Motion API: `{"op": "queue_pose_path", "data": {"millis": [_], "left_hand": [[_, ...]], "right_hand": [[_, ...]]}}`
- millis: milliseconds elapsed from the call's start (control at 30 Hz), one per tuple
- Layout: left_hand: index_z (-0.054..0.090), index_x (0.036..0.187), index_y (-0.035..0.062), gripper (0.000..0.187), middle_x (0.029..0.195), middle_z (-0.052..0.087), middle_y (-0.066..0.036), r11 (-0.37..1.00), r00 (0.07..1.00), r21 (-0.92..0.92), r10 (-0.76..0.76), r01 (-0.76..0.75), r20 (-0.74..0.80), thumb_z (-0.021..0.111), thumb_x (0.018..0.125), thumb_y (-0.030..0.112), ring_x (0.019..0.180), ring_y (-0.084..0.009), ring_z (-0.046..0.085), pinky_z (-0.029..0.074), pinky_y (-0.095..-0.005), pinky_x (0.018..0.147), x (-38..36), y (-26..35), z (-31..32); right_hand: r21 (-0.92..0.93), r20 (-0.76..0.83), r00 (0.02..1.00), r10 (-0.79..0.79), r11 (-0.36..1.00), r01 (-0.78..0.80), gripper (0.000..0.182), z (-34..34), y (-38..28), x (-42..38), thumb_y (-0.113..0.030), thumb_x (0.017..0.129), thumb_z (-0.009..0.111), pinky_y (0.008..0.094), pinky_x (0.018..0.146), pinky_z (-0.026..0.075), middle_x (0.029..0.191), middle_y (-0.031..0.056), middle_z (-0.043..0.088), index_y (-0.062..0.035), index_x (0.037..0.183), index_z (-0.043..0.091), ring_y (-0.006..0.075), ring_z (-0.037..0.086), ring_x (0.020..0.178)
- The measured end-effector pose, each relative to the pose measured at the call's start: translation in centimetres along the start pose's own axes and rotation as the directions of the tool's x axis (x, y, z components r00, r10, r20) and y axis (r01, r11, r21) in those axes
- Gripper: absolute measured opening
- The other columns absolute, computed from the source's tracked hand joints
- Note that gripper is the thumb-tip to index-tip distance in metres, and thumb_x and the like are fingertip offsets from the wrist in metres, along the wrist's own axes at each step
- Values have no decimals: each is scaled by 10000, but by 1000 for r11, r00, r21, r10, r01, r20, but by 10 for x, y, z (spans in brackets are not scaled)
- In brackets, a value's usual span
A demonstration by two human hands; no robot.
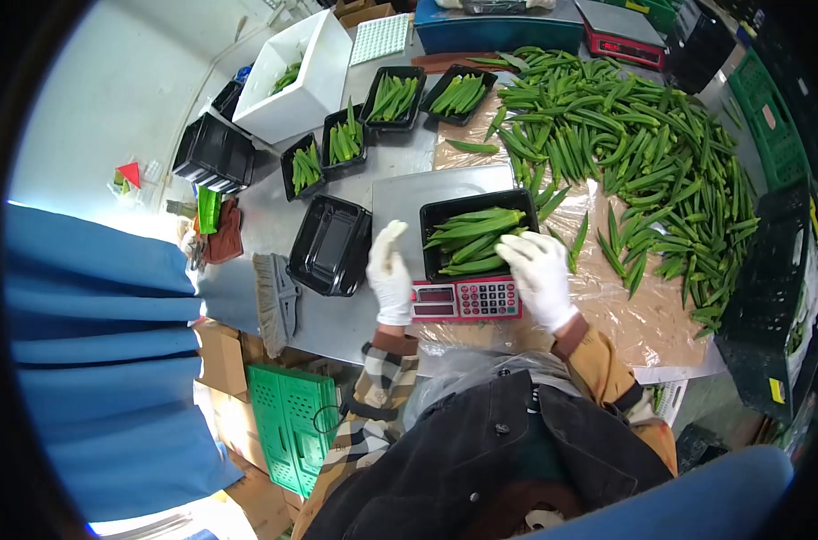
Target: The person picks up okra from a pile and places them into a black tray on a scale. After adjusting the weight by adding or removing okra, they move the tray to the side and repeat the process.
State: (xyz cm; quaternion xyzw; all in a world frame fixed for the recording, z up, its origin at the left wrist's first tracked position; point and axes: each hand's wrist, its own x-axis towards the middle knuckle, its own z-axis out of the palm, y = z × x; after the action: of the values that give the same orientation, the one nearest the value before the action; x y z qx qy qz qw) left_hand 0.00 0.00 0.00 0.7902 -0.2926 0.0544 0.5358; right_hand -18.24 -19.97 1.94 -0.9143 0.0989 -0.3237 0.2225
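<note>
A black tray holding green okra rests on the metal plate of a scale with a red keypad. My right hand, in a white glove, reaches over the tray's right edge with bent fingers on the okra pods. Left of the tray, my white-gloved left hand is raised with its fingers stretched upward, holding nothing. Beside it lies an empty black tray.
A large okra pile spreads on brown paper to the right. Several okra-filled trays, such as one tray, line the back left. A white foam box, stacked black trays, a brush and a dark crate stand around.
</note>
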Motion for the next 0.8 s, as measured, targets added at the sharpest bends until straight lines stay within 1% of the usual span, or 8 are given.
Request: {"op": "queue_pose_path", "data": {"millis": [67,100,300,433,467,533,633,800], "left_hand": [[637,1209,-20,424,1217,656,-113,986,983,-92,-150,140,-103,421,862,-131,1184,-200,588,390,-320,1080,0,-12,-27],[631,1211,-23,392,1213,656,-117,960,964,-148,-252,238,-81,428,890,-121,1160,-200,603,414,-319,1058,-29,-21,-3],[631,1185,-22,289,1145,670,-104,884,899,-255,-427,393,-96,464,954,-70,1082,-172,624,460,-301,997,-38,-22,-33],[637,1157,-19,227,1112,673,-86,896,920,-268,-386,355,-73,510,970,-32,1068,-157,626,472,-291,978,-34,-10,-17],[685,1070,9,163,1083,692,-62,956,953,-146,-275,256,-130,599,931,3,1033,-166,628,483,-304,936,-33,-4,-9],[717,1005,59,135,1006,694,-42,996,996,92,-12,4,87,657,884,53,975,-191,616,479,-335,886,-22,32,-1],[758,909,146,122,825,662,-27,901,847,221,233,-372,478,732,796,110,816,-261,577,470,-386,752,-14,50,21],[738,1023,187,251,807,630,-25,793,769,364,194,-488,608,729,777,139,827,-265,572,460,-391,731,0,36,38]], "right_hand": [[47,-124,992,19,999,-13,372,-12,15,-13,13,737,646,400,943,456,1085,46,702,-152,1066,696,268,618,1031],[-40,-31,994,105,994,-106,370,-44,42,-39,33,743,654,392,943,458,1093,48,700,-144,1066,695,270,615,1038],[-144,69,856,512,854,-500,327,-35,106,-156,17,772,660,406,970,443,1096,93,683,-102,1075,691,311,578,1078],[-148,-20,865,501,854,-498,330,-22,101,-180,17,758,658,411,971,438,1089,119,664,-87,1070,691,331,572,1072],[-158,-24,857,515,845,-512,330,-20,99,-180,19,756,657,409,971,438,1087,123,661,-84,1067,692,332,571,1071],[-133,-34,829,558,820,-557,293,-18,96,-170,18,757,664,400,957,443,1065,118,655,-80,1031,697,321,575,1051],[-38,-20,790,613,789,-613,243,-15,112,-171,22,763,666,390,939,450,1019,108,658,-81,981,697,299,585,1019],[16,-81,762,643,765,-644,190,-10,119,-172,33,770,656,374,893,465,951,95,664,-88,912,691,278,601,953]]}}
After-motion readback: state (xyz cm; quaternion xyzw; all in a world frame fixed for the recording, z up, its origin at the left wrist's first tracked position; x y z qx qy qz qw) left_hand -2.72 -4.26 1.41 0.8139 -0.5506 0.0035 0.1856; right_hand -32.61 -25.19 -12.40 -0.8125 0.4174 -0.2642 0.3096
